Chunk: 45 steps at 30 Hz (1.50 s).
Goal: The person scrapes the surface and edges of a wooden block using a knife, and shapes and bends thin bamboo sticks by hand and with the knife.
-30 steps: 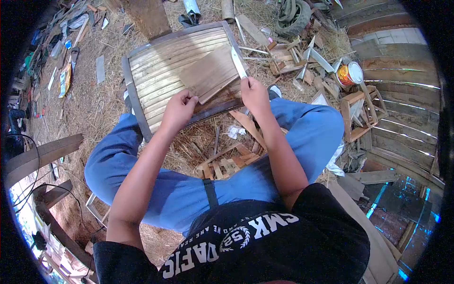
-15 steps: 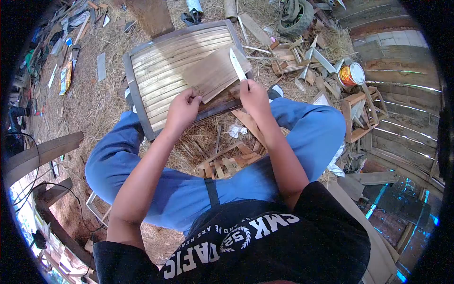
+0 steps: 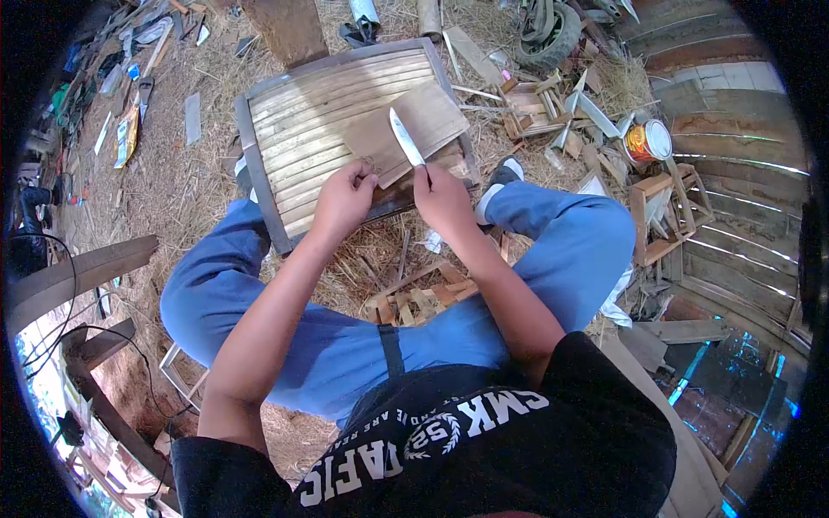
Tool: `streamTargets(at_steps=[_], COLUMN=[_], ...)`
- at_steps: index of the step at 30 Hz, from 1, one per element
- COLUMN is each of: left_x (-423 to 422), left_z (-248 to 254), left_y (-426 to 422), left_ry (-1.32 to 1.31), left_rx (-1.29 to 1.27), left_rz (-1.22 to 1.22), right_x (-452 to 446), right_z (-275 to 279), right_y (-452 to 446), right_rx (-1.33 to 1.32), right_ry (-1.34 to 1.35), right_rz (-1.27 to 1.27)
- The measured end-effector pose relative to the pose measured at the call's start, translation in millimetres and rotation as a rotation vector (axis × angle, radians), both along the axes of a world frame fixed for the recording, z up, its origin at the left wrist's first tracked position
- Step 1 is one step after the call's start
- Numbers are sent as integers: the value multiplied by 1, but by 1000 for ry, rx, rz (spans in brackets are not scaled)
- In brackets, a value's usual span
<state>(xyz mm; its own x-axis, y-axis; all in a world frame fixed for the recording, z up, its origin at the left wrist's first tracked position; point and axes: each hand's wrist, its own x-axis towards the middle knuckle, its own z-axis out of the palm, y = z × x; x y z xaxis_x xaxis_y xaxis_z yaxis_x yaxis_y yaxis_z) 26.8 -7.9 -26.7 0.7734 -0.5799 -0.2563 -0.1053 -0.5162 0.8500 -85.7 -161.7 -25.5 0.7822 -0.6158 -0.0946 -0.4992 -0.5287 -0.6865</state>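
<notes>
A knife (image 3: 405, 138) with a bright blade points up and slightly left from my right hand (image 3: 446, 200), whose fingers are wrapped round its handle. The blade lies over a flat brown board (image 3: 432, 116), which rests on a slatted wooden panel (image 3: 298, 121) with a dark frame. My left hand (image 3: 345, 198) is at the board's lower left corner, thumb and fingers pinched together; a small thin curl shows at the fingertips, too small to make out. Both hands are over the panel's near edge.
Wood scraps (image 3: 414, 298) lie on the straw between my legs. To the right are a broken wooden frame (image 3: 639, 216), a paint can (image 3: 648, 140) and a tyre (image 3: 553, 39). A post (image 3: 285, 30) stands beyond the panel. A saw (image 3: 144, 93) lies at the far left.
My right hand and the knife have moved left, toward my left hand, and the blade leans further left. My left hand has shifted slightly right. The whole view has shifted a little.
</notes>
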Motion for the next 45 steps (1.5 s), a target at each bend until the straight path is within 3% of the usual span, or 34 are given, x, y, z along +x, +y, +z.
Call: streamTargets(at_steps=[6, 8, 12, 13, 14, 16, 20, 21, 26, 30, 32, 36, 38, 42, 44, 45], left_x=[-1, -2, 1, 1, 0, 0, 4, 3, 1, 4, 4, 3, 6, 2, 2, 3], left_z=[4, 4, -3, -3, -4, -8, -14, -13, -9, -12, -11, -18, -22, -7, -8, -10], left_y=[1, -1, -1, 1, 3, 0, 0, 0, -2, 1, 0, -1, 1, 1, -2, -2], left_ry=[-14, -20, 23, 26, 31, 7, 105, 54, -12, 70, 52, 66, 73, 44, 43, 56], left_rx=[22, 17, -9, -7, -2, -11, -42, -47, -14, -31, -22, -26, -41, -3, -4, -58], left_rz=[-7, 12, -3, -4, -5, 1, -10, -14, -1, -9, -9, 1, -15, -9, 10, 7], right_x=[-1, -2, -1, 2, 1, 1, -1, -2, 0, -2, -1, -2, -1, -3, -2, 3], right_z=[24, -5, 0, 6, 7, 9, 9, 7, 2, -6, -1, -1, 0, -35, -9, 4], right_y=[-26, -10, -20, -27, -21, -10, -5, -11, -12, -27, -30, 12, 4, -22, 13, 18], right_rx=[178, -44, -82, 109, 113, -29, 12, -54, -116, -32, 144, 14, 29, 382, -12, -45], right_ry=[53, -6, -37, 28, 34, 106, 109, 18, 71, -19, 37, 56, 64, -66, 11, 84], right_rz=[-168, -59, -43, -147, -148, -109, 13, -36, -146, -48, -166, 71, 43, -158, 73, 106])
